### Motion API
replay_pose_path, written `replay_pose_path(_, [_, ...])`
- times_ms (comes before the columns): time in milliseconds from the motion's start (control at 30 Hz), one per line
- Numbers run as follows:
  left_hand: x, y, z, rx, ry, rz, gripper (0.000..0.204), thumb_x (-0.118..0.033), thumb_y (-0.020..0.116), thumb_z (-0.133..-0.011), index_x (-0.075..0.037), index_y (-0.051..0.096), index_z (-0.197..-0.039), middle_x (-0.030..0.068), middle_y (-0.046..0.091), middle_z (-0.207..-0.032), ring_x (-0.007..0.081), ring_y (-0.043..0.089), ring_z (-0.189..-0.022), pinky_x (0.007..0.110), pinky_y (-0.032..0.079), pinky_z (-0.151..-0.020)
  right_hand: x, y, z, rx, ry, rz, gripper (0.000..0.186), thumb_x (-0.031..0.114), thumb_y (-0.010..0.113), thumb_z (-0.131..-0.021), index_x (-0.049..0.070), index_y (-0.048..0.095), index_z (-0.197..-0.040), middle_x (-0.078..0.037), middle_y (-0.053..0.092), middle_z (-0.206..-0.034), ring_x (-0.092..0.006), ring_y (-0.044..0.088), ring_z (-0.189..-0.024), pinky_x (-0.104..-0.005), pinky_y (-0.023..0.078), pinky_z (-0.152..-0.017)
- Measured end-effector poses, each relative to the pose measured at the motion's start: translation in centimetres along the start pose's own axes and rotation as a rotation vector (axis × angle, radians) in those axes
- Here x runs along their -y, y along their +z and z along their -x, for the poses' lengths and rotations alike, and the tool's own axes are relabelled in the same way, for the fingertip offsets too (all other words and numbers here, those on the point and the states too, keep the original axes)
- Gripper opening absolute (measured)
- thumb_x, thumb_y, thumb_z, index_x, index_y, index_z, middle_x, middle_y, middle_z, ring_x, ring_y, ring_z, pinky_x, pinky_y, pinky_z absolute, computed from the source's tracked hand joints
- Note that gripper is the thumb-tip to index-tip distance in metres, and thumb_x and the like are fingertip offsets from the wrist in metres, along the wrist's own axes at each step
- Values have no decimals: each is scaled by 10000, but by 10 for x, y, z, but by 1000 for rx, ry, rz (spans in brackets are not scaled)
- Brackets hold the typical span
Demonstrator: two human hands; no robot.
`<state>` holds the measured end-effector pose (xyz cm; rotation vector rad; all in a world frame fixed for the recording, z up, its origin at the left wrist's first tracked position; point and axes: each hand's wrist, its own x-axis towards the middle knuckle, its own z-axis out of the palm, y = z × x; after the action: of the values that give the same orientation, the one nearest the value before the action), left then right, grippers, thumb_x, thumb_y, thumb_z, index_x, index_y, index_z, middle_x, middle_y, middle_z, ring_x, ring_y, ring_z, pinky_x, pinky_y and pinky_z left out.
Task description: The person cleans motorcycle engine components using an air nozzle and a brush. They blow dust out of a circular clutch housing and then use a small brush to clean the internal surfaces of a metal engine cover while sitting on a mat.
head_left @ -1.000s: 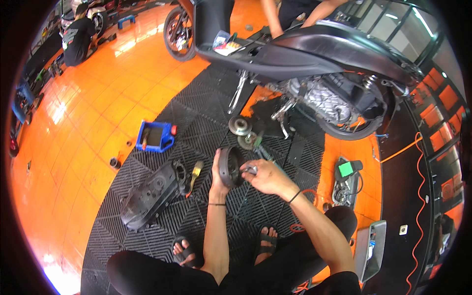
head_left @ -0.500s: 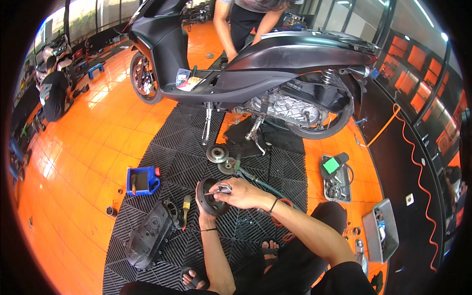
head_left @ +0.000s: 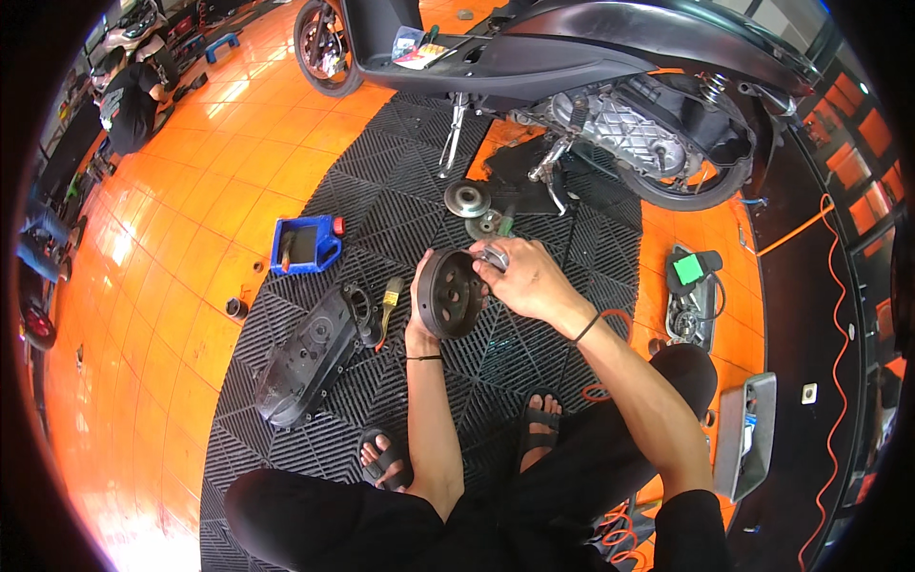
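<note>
In front of me, my left hand (head_left: 417, 319) grips a dark clutch bell (head_left: 437, 296) by its left side. The bell is tilted, with its hollow face and round holes turned to the right. My right hand (head_left: 536, 276) is closed at the bell's upper right rim, pinching a small silvery-grey piece (head_left: 495, 256) whose kind I cannot make out. Left of my left hand lie a paint brush (head_left: 392, 294) and a black crankcase cover (head_left: 310, 351) on the black mat. Just beyond the bell are a round metal pulley disc (head_left: 467, 198) and a second, smaller disc (head_left: 489, 225).
A black scooter (head_left: 591, 62) stands ahead on its stand. To the left are a cut-open blue jug (head_left: 277, 257) and a small dark cup (head_left: 236, 308). A grey bin (head_left: 760, 439) and a parts tray (head_left: 703, 315) stand right. Far left, a person (head_left: 129, 103) crouches.
The view has tilted downward, and the person behind the scooter is out of it. My right hand has moved from across the bell's hollow face to its upper right rim, uncovering the holes.
</note>
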<state>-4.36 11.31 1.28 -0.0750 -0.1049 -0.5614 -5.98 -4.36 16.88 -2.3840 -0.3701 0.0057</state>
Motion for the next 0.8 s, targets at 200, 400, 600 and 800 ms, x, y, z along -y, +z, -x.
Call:
replay_pose_path(200, [1, 5, 3, -32, 34, -48, 744, -602, 376, -1058, 54, 626, -1305, 241, 742, -1059, 390, 753, -835, 503, 661, -744, -2, -3, 0, 99, 89, -7, 316, 213, 689, -957, -8, 724, -1180, -254, 748, -981, -385, 740, -958, -450, 563, -883])
replay_pose_path(400, [-8, -8, 0, -98, 113, -170, 685, -553, 391, -1073, 48, 648, -1279, 220, 749, -1037, 337, 755, -786, 477, 659, -717, -7, 2, 1, 225, 94, 24, 331, 228, 700, -936, -8, 733, -1167, -267, 736, -1068, -418, 719, -1025, -458, 557, -922])
replay_pose_path(600, [-8, -5, 2, -181, 125, -298, 637, -499, 383, -1093, 51, 650, -1274, 179, 756, -1062, 267, 750, -883, 371, 643, -810, -4, 3, 3, 338, 49, -25, 320, 225, 709, -923, -6, 736, -1142, -264, 737, -1071, -411, 720, -1033, -442, 558, -919])
replay_pose_path(800, [-8, 3, 8, -16, 170, -301, 643, -484, 349, -1103, 66, 622, -1293, 168, 755, -1053, 252, 746, -891, 359, 634, -831, 0, 0, 5, 369, 67, 55, 295, 253, 709, -957, 39, 751, -1157, -195, 767, -1009, -340, 746, -969, -410, 555, -891])
